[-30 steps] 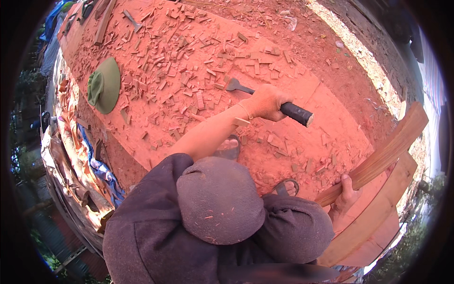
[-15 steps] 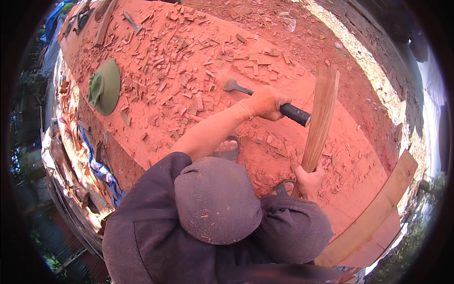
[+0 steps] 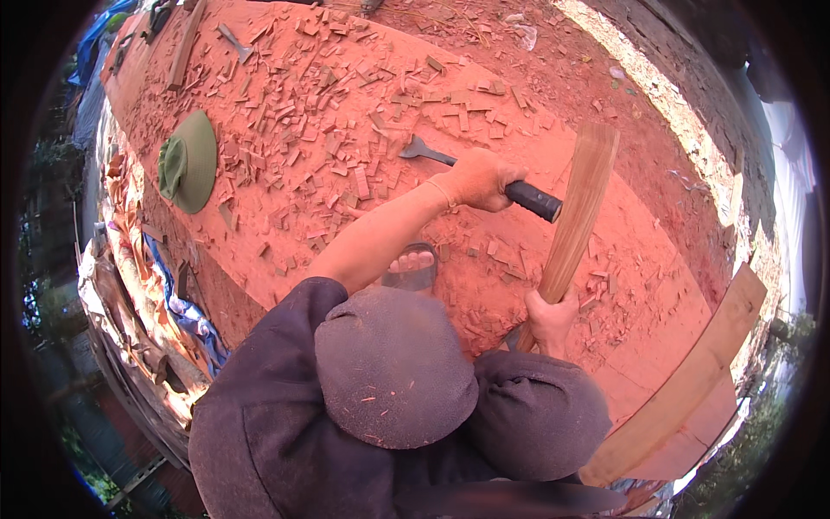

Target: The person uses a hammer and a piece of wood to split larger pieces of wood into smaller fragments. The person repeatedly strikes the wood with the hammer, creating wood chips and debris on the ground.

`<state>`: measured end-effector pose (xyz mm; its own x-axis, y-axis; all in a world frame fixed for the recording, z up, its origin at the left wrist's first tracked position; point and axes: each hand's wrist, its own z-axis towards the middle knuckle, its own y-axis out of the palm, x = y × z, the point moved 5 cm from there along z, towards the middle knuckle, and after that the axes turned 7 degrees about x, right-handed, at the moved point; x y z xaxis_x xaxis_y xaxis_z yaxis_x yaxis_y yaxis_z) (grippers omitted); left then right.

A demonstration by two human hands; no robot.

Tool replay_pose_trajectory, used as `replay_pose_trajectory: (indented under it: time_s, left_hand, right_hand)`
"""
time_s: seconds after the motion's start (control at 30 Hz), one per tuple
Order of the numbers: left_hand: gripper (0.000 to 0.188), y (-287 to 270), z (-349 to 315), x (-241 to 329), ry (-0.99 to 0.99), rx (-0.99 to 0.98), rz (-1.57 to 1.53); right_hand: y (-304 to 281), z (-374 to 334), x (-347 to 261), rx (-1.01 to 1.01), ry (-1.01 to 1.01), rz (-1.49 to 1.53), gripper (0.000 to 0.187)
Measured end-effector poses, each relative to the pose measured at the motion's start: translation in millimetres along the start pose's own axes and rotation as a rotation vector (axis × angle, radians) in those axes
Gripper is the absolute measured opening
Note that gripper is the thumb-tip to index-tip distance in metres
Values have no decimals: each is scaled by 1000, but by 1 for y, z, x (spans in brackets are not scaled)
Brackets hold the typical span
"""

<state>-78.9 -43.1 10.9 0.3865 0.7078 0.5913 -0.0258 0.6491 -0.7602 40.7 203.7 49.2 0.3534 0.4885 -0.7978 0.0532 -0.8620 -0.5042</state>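
Note:
My left hand (image 3: 482, 180) is closed around a chisel (image 3: 534, 199), gripping it at its dark, wrapped handle. The chisel's flared metal blade sticks out to the left, over the reddish slab (image 3: 644, 285). In my right hand (image 3: 552, 318) is a flat wooden bat (image 3: 581, 203), held near its lower end and angled up to the right. The bat's broad part is close beside the butt of the chisel handle; whether they touch I cannot tell. Small rectangular wood chips (image 3: 361, 182) lie scattered around the chisel blade.
A green brimmed hat (image 3: 197, 162) lies at the slab's left edge. Toward the far left are another chisel-like tool (image 3: 233, 41) and a wooden bar (image 3: 187, 48). A long board (image 3: 683, 389) lies at the lower right. My sandalled foot (image 3: 413, 266) rests on the slab.
My left hand and the chisel have shifted slightly left and away from me, and the blade has turned a little. My right hand has moved slightly left with the bat.

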Motion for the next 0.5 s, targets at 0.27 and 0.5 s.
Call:
replay_pose_trajectory:
  time_s: [0.27, 0.5]
  left_hand:
    - [18, 0, -5, 21, 142, 64, -38]
    - [17, -16, 22, 0, 52, 112, -52]
  right_hand:
    - [-67, -20, 13, 213, 131, 441, 28]
    - [-119, -1, -7, 383, 7, 469, 27]
